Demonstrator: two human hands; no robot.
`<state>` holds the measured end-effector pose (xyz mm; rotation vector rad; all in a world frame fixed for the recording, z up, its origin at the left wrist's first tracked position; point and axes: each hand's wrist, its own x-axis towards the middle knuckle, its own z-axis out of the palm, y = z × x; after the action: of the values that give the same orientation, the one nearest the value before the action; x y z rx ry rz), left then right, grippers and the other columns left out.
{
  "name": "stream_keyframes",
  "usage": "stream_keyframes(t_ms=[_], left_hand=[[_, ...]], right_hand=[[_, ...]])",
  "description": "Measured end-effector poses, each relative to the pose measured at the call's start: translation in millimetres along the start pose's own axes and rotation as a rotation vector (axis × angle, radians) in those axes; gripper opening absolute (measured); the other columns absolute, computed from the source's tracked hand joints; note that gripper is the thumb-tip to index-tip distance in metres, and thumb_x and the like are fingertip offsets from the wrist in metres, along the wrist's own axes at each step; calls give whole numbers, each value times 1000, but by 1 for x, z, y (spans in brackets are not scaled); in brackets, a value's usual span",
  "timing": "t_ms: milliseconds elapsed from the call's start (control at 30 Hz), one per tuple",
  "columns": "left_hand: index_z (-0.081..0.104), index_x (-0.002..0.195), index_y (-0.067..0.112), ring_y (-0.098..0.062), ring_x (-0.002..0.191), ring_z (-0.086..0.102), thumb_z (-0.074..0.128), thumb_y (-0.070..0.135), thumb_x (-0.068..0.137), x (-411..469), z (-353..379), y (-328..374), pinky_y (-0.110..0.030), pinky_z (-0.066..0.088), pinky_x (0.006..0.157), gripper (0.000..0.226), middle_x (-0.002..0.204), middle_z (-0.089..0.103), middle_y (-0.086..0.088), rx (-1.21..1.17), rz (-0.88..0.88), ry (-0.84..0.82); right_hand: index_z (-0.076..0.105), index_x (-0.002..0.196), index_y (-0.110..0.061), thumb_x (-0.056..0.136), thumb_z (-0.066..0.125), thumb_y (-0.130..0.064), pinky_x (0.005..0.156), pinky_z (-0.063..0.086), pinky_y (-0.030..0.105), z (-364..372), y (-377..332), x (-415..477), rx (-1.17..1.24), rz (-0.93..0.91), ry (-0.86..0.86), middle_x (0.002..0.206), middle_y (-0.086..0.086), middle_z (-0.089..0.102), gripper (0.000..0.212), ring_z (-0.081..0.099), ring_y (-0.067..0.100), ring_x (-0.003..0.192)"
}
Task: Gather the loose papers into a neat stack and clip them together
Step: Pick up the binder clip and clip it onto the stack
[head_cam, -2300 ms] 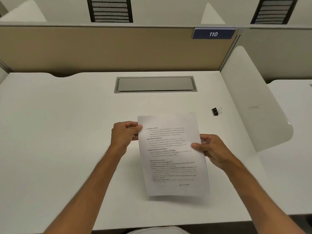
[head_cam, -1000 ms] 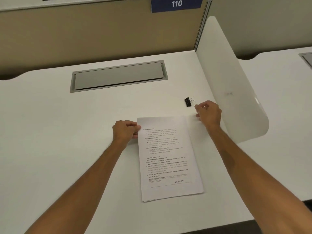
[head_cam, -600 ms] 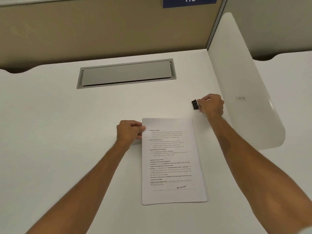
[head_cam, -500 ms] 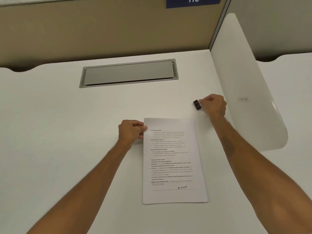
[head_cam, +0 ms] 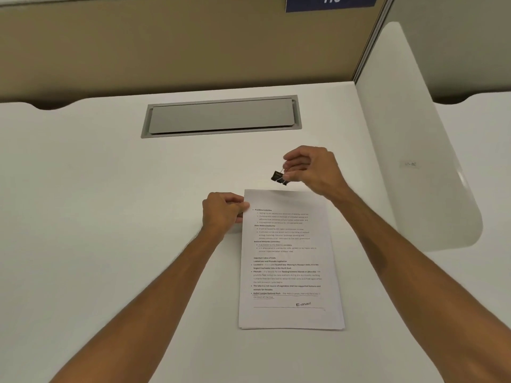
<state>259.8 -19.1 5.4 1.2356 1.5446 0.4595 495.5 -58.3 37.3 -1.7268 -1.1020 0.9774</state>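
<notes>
The paper stack (head_cam: 290,258) lies squared on the desk (head_cam: 110,189), my left hand (head_cam: 222,212) pinching its top-left corner. My right hand (head_cam: 309,168) grips the binder clip (head_cam: 279,177) just above the top edge; clipping remains.

office or study-hall carrel: white tabletop (head_cam: 83,189) with grey cable hatch (head_cam: 221,116), tan partition (head_cam: 166,45), white side divider (head_cam: 414,161), blue numbered sign (head_cam: 330,2).

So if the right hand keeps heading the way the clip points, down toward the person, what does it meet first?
Probably the top edge of the paper stack, just below the binder clip in the right hand; height above the sheets is unclear.
</notes>
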Motion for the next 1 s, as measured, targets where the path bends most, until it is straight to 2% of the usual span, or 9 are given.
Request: stream_keyframes(t_ms=[133,267,400,633,800,1000], left_hand=[[75,88,9,-20,67,75,82,6,78,-4,0,2,-25,61,57,13,82,76,-8,7,22,11],[76,91,6,-22,70,76,83,7,78,-8,2,1,-32,64,64,15,81,76,-8,23,58,18],[76,93,5,-19,69,75,82,7,79,-12,2,2,-29,63,63,15,79,75,-6,27,93,31],[75,90,7,-22,72,76,82,6,79,-16,3,4,-34,64,66,12,81,76,-8,-2,101,40],[72,84,10,-18,69,75,81,6,80,-18,2,6,-27,62,61,11,78,74,-4,-12,103,43],[72,80,11,-20,69,76,82,3,78,-19,1,7,-29,63,61,13,79,75,-8,-46,92,43]], right_hand=[[75,98,-1,65,85,9,77,63,31,15,-13,2,-40,-106,-23,85,14,77,36,76,21,78],[77,92,-2,66,84,8,80,63,36,25,-21,2,-146,-131,-61,82,13,76,29,76,22,77],[78,91,-5,68,86,3,81,63,38,29,-24,1,-252,-137,-89,78,7,75,26,75,21,76],[78,92,-5,68,86,3,81,63,33,34,-30,-2,-265,-148,-99,75,3,73,26,74,14,73],[78,93,-6,69,86,1,78,62,26,41,-38,-4,-269,-196,-138,76,1,74,27,74,11,72],[78,97,-5,68,87,1,80,63,29,45,-38,-2,-275,-192,-170,79,2,75,31,74,11,75]])
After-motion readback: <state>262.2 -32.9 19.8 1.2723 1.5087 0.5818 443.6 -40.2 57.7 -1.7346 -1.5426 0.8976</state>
